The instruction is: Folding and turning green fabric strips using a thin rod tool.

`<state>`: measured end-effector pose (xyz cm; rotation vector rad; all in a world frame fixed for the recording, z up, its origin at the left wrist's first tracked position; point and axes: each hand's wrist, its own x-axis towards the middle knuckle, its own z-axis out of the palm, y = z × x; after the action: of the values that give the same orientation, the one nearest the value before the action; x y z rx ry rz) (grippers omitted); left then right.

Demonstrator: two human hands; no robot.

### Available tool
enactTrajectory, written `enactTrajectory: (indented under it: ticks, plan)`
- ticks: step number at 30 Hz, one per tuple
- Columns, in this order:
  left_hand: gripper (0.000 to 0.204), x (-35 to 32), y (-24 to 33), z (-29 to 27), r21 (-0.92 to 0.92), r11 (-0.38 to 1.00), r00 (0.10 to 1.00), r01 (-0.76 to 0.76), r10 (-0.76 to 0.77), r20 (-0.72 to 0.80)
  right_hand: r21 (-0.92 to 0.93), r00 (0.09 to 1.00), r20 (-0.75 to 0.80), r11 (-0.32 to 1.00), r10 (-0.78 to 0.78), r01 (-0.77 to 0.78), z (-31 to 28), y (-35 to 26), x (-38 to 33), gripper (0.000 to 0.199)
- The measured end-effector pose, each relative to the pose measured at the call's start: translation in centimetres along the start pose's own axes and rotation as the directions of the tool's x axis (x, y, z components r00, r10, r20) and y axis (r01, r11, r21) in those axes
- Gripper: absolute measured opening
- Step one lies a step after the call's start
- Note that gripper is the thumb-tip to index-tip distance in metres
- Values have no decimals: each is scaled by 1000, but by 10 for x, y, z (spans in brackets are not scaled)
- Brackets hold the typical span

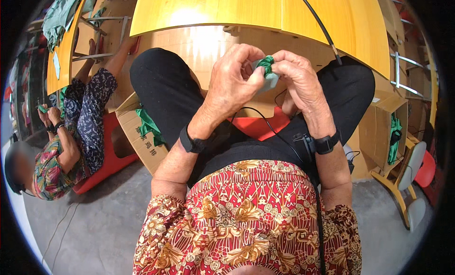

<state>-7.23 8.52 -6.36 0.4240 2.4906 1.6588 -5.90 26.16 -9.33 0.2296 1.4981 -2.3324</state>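
Above my lap, close to the table's edge, a small gathered piece of shiny green fabric [267, 63] is pinched between both hands. A pale mint piece [270, 81] hangs just below it, partly hidden by my fingers. My left hand [235, 77] grips the green fabric from the left, thumb against the bent fingers. From the other side my right hand [298, 79] is closed on it with thumb and forefinger. Whether the pale piece is joined to the green one, I cannot tell.
A yellow wooden table [227, 9] stands ahead, a black cable [318, 21] running over its edge. Cardboard boxes with green fabric stand left [128, 123] and right [372, 133]. Another person [66, 137] sits at the left holding something green. A chair [407, 180] stands at right.
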Motion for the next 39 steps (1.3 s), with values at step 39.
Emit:
enactTrajectory:
  ticks: [39]
  plan:
    - [15, -49, 17, -9, -431, 839, 943, 332, -297, 149, -435, 962, -132, 886, -239, 161, 14, 9, -52, 4]
